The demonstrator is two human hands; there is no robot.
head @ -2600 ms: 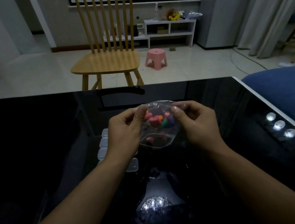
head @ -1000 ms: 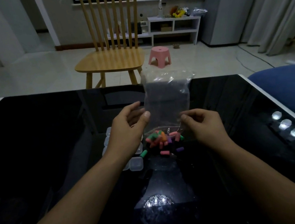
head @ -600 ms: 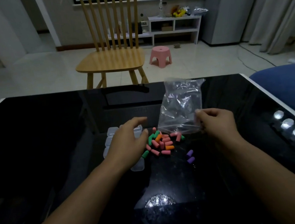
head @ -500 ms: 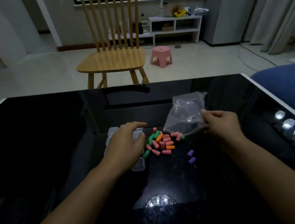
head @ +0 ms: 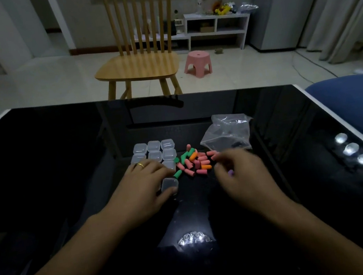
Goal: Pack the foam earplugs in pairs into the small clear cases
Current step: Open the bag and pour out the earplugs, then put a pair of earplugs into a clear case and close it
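Head view: left hand (head: 146,182) gripping a clear case (head: 169,183), right hand (head: 237,171) (blurred, grip unclear) beside earplugs (head: 194,162).

Dim tiled room: wooden chair (head: 137,67), pink stool (head: 198,63), white shelf (head: 217,27).
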